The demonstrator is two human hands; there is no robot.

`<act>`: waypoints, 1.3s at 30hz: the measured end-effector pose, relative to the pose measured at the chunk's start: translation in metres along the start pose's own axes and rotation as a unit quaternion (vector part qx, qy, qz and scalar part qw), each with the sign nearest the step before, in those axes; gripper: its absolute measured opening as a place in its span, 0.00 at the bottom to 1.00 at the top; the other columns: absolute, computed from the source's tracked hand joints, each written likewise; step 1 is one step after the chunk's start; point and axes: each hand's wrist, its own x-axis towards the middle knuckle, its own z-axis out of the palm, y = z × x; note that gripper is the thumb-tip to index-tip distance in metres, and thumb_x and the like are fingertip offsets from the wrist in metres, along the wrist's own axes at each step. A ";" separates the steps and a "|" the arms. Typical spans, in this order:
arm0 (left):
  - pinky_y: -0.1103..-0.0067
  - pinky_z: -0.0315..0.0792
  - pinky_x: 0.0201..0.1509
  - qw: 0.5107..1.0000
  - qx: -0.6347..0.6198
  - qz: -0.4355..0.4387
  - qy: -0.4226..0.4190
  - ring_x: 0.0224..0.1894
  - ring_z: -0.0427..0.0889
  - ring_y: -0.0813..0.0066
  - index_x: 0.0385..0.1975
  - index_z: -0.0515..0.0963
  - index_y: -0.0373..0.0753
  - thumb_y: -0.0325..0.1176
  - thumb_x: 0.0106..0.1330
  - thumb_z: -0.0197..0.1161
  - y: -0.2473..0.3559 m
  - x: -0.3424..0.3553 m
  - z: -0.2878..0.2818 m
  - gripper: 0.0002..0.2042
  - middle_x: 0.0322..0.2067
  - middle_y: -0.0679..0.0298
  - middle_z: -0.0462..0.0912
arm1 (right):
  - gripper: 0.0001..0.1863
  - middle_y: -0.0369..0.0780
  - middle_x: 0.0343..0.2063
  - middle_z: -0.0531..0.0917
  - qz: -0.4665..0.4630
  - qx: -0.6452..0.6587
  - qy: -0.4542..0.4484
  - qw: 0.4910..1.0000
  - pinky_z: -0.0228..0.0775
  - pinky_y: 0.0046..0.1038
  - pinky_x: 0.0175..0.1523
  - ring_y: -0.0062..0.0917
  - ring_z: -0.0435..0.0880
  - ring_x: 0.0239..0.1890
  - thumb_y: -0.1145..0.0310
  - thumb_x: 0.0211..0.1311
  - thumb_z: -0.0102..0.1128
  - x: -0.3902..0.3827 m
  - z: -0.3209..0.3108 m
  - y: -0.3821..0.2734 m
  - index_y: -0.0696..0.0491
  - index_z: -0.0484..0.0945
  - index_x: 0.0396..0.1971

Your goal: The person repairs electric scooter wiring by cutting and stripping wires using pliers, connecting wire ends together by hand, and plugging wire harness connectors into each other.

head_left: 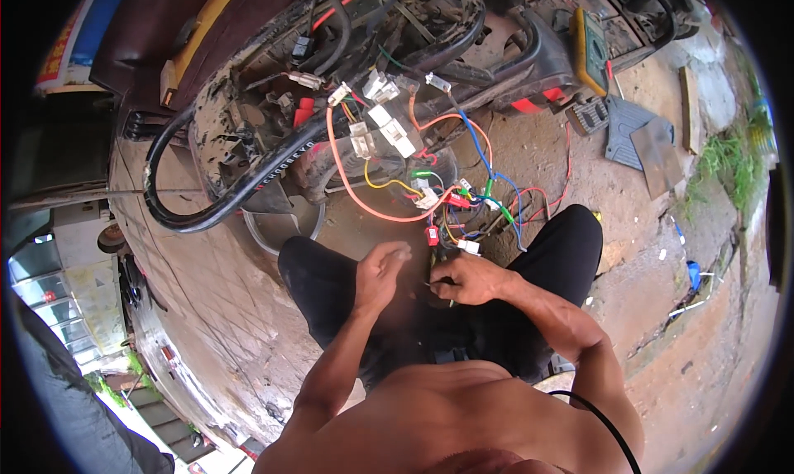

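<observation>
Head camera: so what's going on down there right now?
A person sits at a black tubular frame with exposed wiring. The right hand is curled just below a small white connector; what it grips can't be made out. The left hand is apart from it, fingers bent. An orange wire loops above, and a yellow-edged meter is at upper right.

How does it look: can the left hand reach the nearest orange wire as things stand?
Probably yes. The left hand is close below the orange wire in the view, and nothing visible seems to block the way between them.
</observation>
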 end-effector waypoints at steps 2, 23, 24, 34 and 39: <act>0.78 0.79 0.53 0.997 -0.009 0.076 -0.006 0.47 0.86 0.73 0.50 0.79 0.28 0.21 0.74 0.55 0.050 -0.008 -0.009 0.10 0.43 0.58 0.87 | 0.11 0.44 0.29 0.87 -0.013 0.018 0.015 1.000 0.77 0.36 0.42 0.35 0.87 0.34 0.63 0.65 0.60 -0.020 0.000 -0.010 0.53 0.85 0.38; 0.68 0.77 0.45 0.747 0.366 0.530 -0.163 0.38 0.83 0.59 0.38 0.84 0.34 0.32 0.62 0.70 0.350 0.091 -0.042 0.09 0.33 0.56 0.85 | 0.08 0.27 0.24 0.77 -0.088 0.208 0.438 0.870 0.61 0.17 0.33 0.09 0.70 0.27 0.74 0.62 0.70 -0.070 -0.085 -0.133 0.54 0.76 0.32; 0.66 0.76 0.45 0.740 0.365 0.537 -0.173 0.38 0.83 0.58 0.38 0.83 0.34 0.33 0.61 0.71 0.349 0.091 -0.041 0.11 0.33 0.56 0.84 | 0.08 0.27 0.24 0.77 -0.085 0.207 0.441 0.869 0.61 0.17 0.33 0.09 0.70 0.27 0.74 0.62 0.70 -0.067 -0.089 -0.136 0.54 0.76 0.32; 0.66 0.75 0.49 0.739 0.381 0.524 -0.187 0.40 0.82 0.57 0.41 0.81 0.34 0.30 0.59 0.69 0.347 0.097 -0.041 0.12 0.34 0.56 0.83 | 0.12 0.33 0.33 0.83 -0.140 0.157 0.521 0.827 0.72 0.22 0.47 0.15 0.80 0.38 0.72 0.62 0.71 -0.015 -0.124 -0.162 0.58 0.77 0.41; 0.67 0.76 0.48 0.745 0.364 0.527 -0.186 0.41 0.82 0.59 0.41 0.82 0.33 0.27 0.61 0.64 0.344 0.102 -0.043 0.10 0.37 0.56 0.84 | 0.16 0.35 0.37 0.86 -0.088 0.163 0.486 0.854 0.72 0.21 0.49 0.15 0.81 0.41 0.70 0.64 0.70 0.000 -0.133 -0.172 0.60 0.80 0.48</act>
